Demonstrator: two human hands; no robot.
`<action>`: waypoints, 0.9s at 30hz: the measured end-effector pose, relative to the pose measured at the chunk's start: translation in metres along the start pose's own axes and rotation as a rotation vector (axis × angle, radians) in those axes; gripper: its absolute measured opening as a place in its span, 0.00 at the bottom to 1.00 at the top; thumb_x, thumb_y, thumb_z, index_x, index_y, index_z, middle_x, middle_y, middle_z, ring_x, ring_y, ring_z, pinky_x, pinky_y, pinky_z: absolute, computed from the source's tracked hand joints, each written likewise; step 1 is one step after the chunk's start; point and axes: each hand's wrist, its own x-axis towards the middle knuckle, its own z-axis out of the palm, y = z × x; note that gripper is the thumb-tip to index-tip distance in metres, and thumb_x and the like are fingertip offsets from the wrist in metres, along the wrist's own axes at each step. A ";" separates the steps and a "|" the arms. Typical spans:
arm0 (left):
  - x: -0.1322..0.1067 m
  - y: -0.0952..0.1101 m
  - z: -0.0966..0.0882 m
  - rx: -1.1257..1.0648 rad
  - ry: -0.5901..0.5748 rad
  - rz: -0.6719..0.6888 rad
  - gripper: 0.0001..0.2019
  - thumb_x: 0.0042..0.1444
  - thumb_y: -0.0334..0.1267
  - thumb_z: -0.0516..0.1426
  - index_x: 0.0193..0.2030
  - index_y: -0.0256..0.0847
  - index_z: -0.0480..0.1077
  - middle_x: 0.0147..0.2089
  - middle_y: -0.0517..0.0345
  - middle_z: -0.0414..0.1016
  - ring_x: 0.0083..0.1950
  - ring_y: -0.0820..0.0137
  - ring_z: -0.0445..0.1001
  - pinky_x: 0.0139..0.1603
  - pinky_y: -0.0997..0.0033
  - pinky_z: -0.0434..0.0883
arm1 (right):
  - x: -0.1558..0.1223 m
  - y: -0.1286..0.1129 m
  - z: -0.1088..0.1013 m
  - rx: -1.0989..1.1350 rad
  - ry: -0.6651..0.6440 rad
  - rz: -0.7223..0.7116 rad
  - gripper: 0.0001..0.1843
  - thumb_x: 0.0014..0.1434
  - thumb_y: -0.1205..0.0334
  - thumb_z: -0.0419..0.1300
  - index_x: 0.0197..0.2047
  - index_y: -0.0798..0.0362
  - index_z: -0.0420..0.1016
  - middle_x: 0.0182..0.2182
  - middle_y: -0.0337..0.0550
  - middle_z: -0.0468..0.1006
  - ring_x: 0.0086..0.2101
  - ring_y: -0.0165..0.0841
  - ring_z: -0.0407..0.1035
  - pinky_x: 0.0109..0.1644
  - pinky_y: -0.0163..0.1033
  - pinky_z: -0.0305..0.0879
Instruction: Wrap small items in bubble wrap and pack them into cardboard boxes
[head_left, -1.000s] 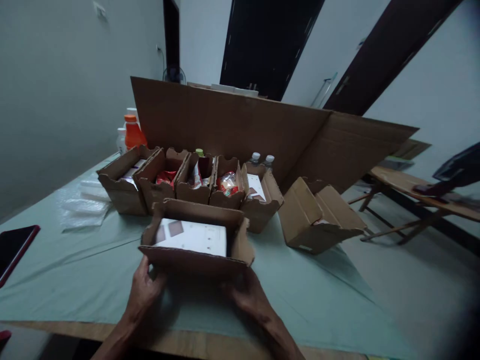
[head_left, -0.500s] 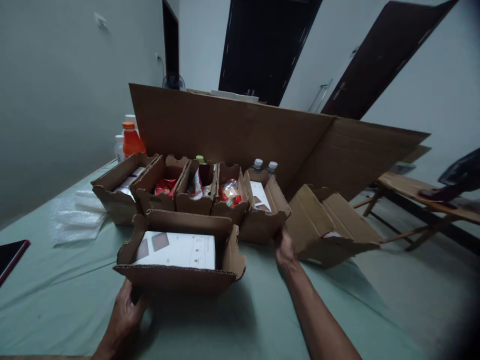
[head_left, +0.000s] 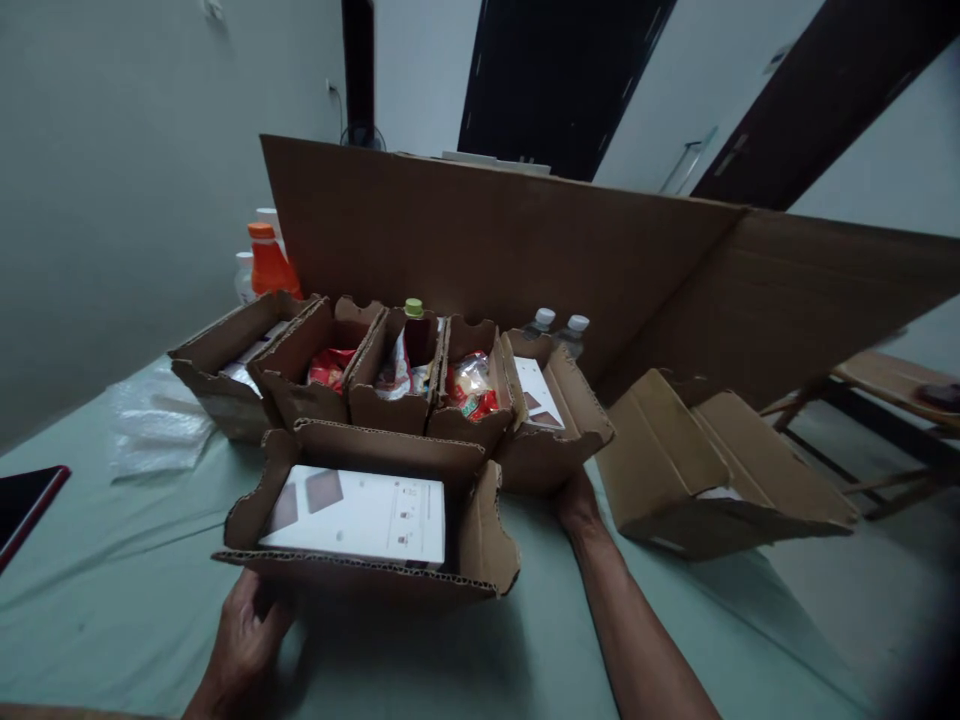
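An open cardboard box stands in front, with a white printed carton lying in it. My left hand is at its lower left corner, thumb and forefinger apart, the other fingertips partly hidden by the box. My right hand grips the lower front corner of another cardboard box, at the right end of a row; its fingers are largely hidden. That box holds a white carton. Beside my right wrist, a separate cardboard box sits with its sides angled outward.
More cardboard boxes in the row hold packets. Behind them are an orange bottle, white-capped bottles and a tall cardboard panel. Plastic wrap and a dark red-edged device lie left on the green cloth.
My view has tipped down and come closer, so the boxes appear larger and shifted. Both hands keep nearly the same places at their boxes.
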 end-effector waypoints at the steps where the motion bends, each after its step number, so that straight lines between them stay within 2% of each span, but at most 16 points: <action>1: 0.000 0.003 0.000 -0.016 -0.005 0.007 0.26 0.50 0.58 0.59 0.46 0.38 0.76 0.42 0.48 0.82 0.46 0.50 0.79 0.43 0.59 0.78 | -0.003 -0.005 -0.003 0.006 0.039 0.012 0.27 0.49 0.37 0.60 0.39 0.52 0.79 0.35 0.44 0.83 0.42 0.42 0.76 0.52 0.49 0.71; 3: 0.001 0.010 0.000 -0.039 -0.008 0.022 0.26 0.51 0.56 0.59 0.49 0.37 0.75 0.45 0.47 0.81 0.50 0.50 0.78 0.48 0.57 0.77 | -0.017 -0.015 -0.014 0.013 0.141 0.029 0.25 0.50 0.38 0.59 0.38 0.52 0.78 0.36 0.44 0.83 0.43 0.42 0.75 0.53 0.50 0.70; 6: 0.002 0.023 -0.001 -0.060 -0.046 0.044 0.27 0.51 0.53 0.59 0.52 0.35 0.74 0.48 0.46 0.80 0.53 0.49 0.77 0.52 0.56 0.76 | -0.064 -0.029 -0.036 -0.034 0.236 0.044 0.24 0.52 0.40 0.60 0.39 0.53 0.78 0.39 0.48 0.82 0.45 0.44 0.75 0.51 0.50 0.70; 7: 0.002 0.026 -0.001 -0.070 -0.063 0.047 0.27 0.51 0.52 0.59 0.53 0.35 0.73 0.48 0.45 0.80 0.53 0.50 0.77 0.52 0.56 0.76 | -0.085 -0.033 -0.042 -0.101 0.178 0.045 0.24 0.55 0.41 0.60 0.41 0.54 0.79 0.42 0.50 0.82 0.46 0.45 0.75 0.50 0.49 0.71; 8: 0.003 0.028 -0.002 -0.080 -0.078 0.048 0.28 0.52 0.52 0.59 0.54 0.35 0.73 0.49 0.45 0.80 0.53 0.50 0.77 0.52 0.56 0.76 | -0.107 -0.035 -0.044 -0.180 0.062 0.077 0.24 0.56 0.42 0.61 0.44 0.54 0.80 0.46 0.52 0.82 0.47 0.46 0.75 0.50 0.49 0.72; 10: 0.003 0.031 -0.002 -0.096 -0.099 0.050 0.27 0.52 0.51 0.59 0.54 0.35 0.73 0.50 0.45 0.79 0.52 0.51 0.77 0.52 0.57 0.76 | -0.152 -0.037 -0.039 -0.324 -0.234 0.151 0.27 0.56 0.44 0.64 0.52 0.53 0.79 0.51 0.54 0.81 0.51 0.48 0.74 0.52 0.49 0.72; 12: 0.003 0.033 -0.001 -0.110 -0.113 0.063 0.25 0.54 0.50 0.59 0.54 0.35 0.73 0.51 0.45 0.79 0.52 0.51 0.77 0.52 0.57 0.75 | -0.188 -0.036 -0.020 -0.399 -0.458 0.167 0.31 0.52 0.43 0.67 0.55 0.52 0.78 0.52 0.54 0.81 0.53 0.50 0.74 0.54 0.50 0.73; 14: 0.003 0.034 -0.001 -0.116 -0.113 0.082 0.26 0.54 0.49 0.58 0.55 0.35 0.72 0.52 0.45 0.78 0.53 0.51 0.77 0.53 0.56 0.75 | -0.211 -0.033 0.004 -0.424 -0.531 0.158 0.31 0.52 0.41 0.66 0.53 0.53 0.77 0.50 0.54 0.82 0.51 0.51 0.75 0.52 0.50 0.74; 16: 0.004 0.034 -0.001 -0.112 -0.097 0.099 0.28 0.54 0.49 0.59 0.58 0.35 0.71 0.53 0.44 0.78 0.54 0.50 0.76 0.54 0.55 0.74 | -0.223 -0.033 0.024 -0.430 -0.516 0.163 0.29 0.56 0.41 0.64 0.53 0.52 0.76 0.48 0.52 0.82 0.48 0.49 0.77 0.49 0.48 0.76; 18: 0.004 0.033 0.000 -0.116 -0.090 0.119 0.29 0.53 0.49 0.59 0.59 0.34 0.69 0.54 0.43 0.77 0.55 0.49 0.76 0.55 0.54 0.74 | -0.227 -0.036 0.035 -0.433 -0.492 0.163 0.28 0.58 0.43 0.63 0.55 0.52 0.74 0.49 0.51 0.82 0.48 0.48 0.77 0.49 0.47 0.76; 23: 0.004 0.025 0.003 -0.154 -0.102 0.125 0.31 0.54 0.49 0.59 0.62 0.34 0.68 0.58 0.41 0.75 0.58 0.48 0.74 0.57 0.52 0.73 | -0.235 -0.037 0.029 -0.453 -0.410 0.126 0.34 0.57 0.46 0.65 0.62 0.52 0.70 0.56 0.54 0.78 0.56 0.50 0.72 0.59 0.52 0.70; 27: 0.007 0.023 0.005 -0.198 -0.116 0.149 0.34 0.55 0.47 0.59 0.67 0.35 0.63 0.62 0.39 0.72 0.64 0.46 0.70 0.62 0.49 0.70 | -0.237 -0.032 0.026 -0.494 -0.423 0.168 0.35 0.56 0.43 0.64 0.61 0.53 0.71 0.56 0.56 0.78 0.57 0.52 0.72 0.61 0.53 0.69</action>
